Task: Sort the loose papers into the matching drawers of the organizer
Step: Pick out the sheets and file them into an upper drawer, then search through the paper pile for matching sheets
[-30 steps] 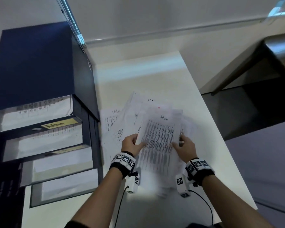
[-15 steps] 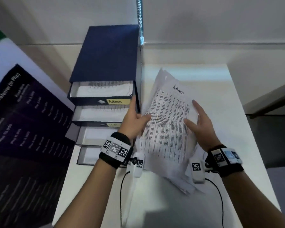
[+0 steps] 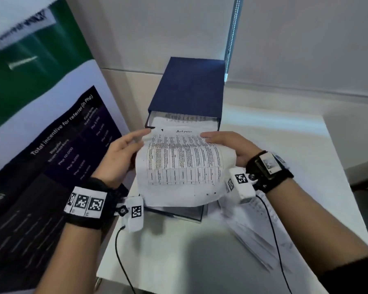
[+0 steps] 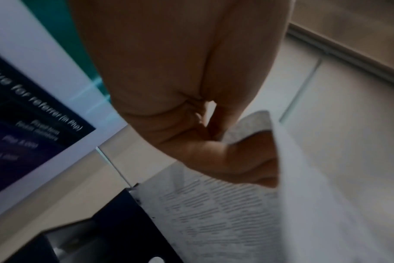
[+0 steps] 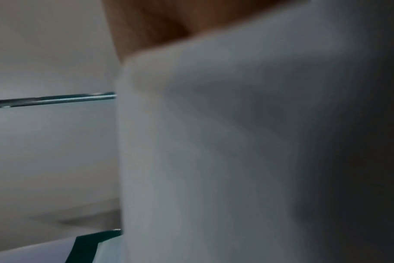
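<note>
Printed sheet (image 3: 180, 166), headed in handwriting (reads something like "Admin", partly hidden), is held in the air over the front of the dark blue organizer (image 3: 189, 85), at 12 o'clock on the white desk (image 3: 295, 145).

Left hand (image 3: 117, 158) at the sheet's 9 o'clock edge. In the left wrist view the thumb and fingers pinch the paper edge: grip is grasping the sheet. Right hand (image 3: 227, 145) at the 3 o'clock edge, fingers lying over the upper corner and the thumb hidden behind the paper. It looks to be grasping the sheet too; the right wrist view is filled with blurred paper and does not confirm it.

Why two hands: my reading is that one thin sheet flops, so a hold on each side edge keeps it spread and lets the leading edge be steered into the slot.

Orientation: long axis runs 12 to 6 o'clock. Header edge points to 12, at the open top drawer (image 3: 185, 122), which already holds paper. The sheet bows upward in the middle, and its 6 o'clock end hangs over the lower drawers, hiding their labels.

Remaining loose papers (image 3: 257, 228) lie fanned on the desk at about 4 o'clock, under the right wrist.

A dark poster (image 3: 51, 166) stands at 9 o'clock.
</note>
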Demonstrator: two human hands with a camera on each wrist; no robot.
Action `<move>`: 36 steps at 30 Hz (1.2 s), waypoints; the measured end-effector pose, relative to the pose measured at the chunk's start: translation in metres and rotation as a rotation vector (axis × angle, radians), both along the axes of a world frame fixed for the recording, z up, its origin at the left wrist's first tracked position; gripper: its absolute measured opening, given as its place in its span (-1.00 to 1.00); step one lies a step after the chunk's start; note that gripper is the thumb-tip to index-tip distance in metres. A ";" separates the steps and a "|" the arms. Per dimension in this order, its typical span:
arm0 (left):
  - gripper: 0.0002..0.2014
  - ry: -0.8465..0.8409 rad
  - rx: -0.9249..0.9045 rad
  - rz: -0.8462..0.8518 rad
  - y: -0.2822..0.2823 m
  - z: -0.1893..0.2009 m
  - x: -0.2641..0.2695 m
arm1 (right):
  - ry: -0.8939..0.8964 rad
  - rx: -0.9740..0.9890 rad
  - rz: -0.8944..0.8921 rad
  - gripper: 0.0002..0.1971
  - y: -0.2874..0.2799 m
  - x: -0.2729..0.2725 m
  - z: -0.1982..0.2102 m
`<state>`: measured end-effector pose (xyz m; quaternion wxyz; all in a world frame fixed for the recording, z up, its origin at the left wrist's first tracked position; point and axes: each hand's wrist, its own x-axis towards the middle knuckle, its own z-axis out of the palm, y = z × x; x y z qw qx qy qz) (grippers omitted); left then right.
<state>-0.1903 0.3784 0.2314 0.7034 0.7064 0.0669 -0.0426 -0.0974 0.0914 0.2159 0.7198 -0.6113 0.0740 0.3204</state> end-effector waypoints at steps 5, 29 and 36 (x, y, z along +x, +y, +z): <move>-0.72 0.062 0.030 0.010 0.002 -0.013 0.014 | 0.059 -0.029 -0.086 -0.75 0.020 0.020 0.002; -0.54 -0.330 1.171 -0.097 -0.093 -0.076 0.137 | -0.127 -0.158 -0.462 -0.81 -0.084 0.028 -0.062; -0.80 -0.584 0.644 -0.482 -0.230 -0.077 0.116 | -0.010 -1.429 0.298 -0.42 -0.213 -0.058 -0.224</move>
